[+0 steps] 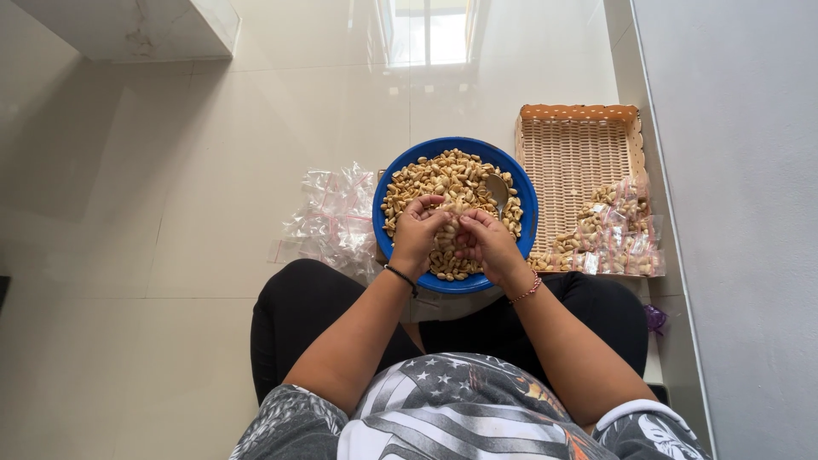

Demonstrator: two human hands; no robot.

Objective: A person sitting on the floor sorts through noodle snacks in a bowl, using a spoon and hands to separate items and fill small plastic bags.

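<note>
Head view, looking straight down at a person sitting cross-legged on a glossy pale tiled floor [170, 221].

Both hands are over the near half of a round blue plastic basin [530, 204] filled with tan shelled nuts [443, 179]. Left hand [417, 234] has fingers curled in, fingertips pinched toward the right hand. Right hand [486, 243] is curled likewise, fingertips meeting the left's. Something small and pale sits between the fingertips, likely a nut or a small clear bag; too small to tell which, and can't tell which hand actually bears it. Neither hand is flat or released.

Black band on the left wrist [400, 278], pink beaded bracelet on the right wrist [527, 292].

A metal spoon [497, 189] lies in the nuts just beyond the right hand, bowl up, not touched.

Left of the left hand, on the floor just beside the basin: a loose pile of empty clear plastic zip bags [336, 217].

Right of the right hand, touching or nearly touching the basin: a rectangular woven wicker tray [571, 145]. Its near right part holds small clear bags filled with nuts [609, 234], stacked loosely; the far part shows bare weave.

Grey wall [741, 213] runs along the right side beyond the tray.
</note>
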